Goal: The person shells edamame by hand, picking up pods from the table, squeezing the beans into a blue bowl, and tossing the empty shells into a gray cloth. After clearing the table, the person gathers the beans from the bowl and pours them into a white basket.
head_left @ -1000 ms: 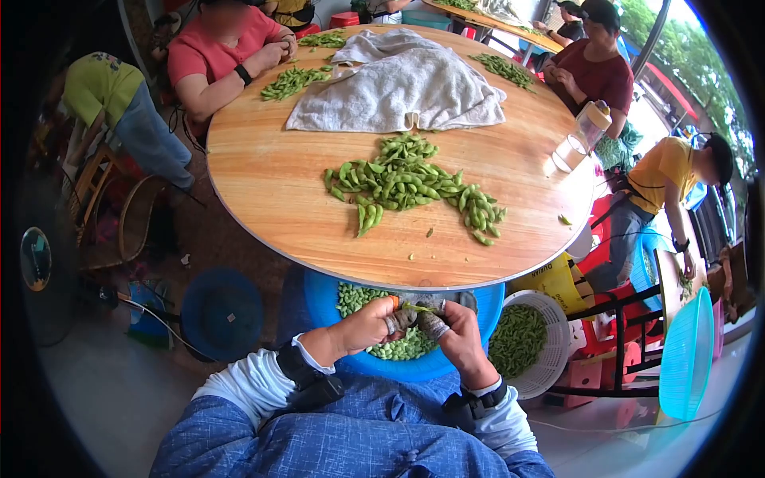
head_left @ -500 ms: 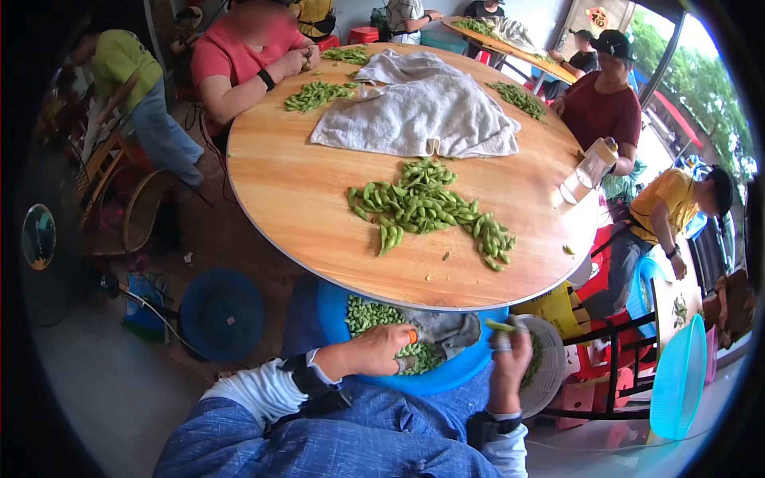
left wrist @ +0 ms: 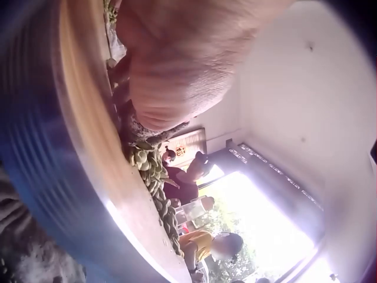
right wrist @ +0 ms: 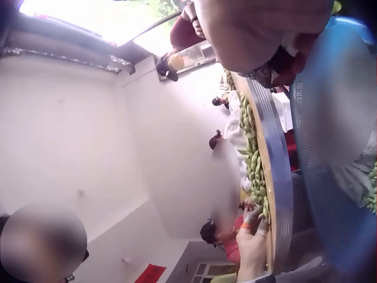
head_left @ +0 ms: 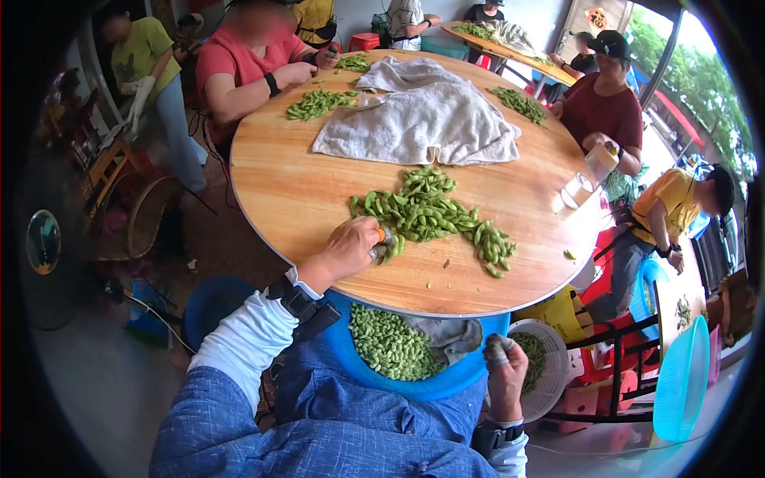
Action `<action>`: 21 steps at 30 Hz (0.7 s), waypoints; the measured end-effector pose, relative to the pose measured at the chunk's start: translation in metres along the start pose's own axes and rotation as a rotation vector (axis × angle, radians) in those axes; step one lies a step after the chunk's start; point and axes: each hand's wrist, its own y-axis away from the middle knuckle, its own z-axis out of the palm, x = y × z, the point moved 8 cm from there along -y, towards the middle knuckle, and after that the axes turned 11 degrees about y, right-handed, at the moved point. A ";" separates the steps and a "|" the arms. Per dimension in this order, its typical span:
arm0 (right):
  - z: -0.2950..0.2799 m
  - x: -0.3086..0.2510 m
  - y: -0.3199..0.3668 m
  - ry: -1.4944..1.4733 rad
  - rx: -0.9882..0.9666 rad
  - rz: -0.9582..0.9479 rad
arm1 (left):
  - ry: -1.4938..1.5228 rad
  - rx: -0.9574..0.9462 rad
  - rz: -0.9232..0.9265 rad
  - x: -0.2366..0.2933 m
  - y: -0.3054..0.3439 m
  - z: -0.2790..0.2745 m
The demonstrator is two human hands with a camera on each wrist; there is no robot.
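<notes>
From my feed, the left hand (head_left: 347, 247) has left the space over the blue basin (head_left: 448, 383) and now reaches onto the table (head_left: 303, 199), its fingers touching the near-left edge of the green pods (head_left: 422, 211). Its fingertips are partly hidden, so I cannot tell whether it has pinched a pod or merely touches one. The right hand (head_left: 508, 376) had a pod showing at its fingertips half a second ago; now I see none there. Its fingers curl inward just beside the basin's rim, near the white basket (head_left: 560, 370), and I can't tell whether they hide anything. I judge that one pod is finished with and the next is being fetched. The shelled beans (head_left: 389, 342) lie in the basin beside a grey cloth (head_left: 457, 338); plenty of pods remain in the pile.
</notes>
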 end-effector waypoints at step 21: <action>0.115 -0.063 0.021 -0.156 -0.560 -0.003 | 1.560 0.024 -0.430 0.094 0.072 0.049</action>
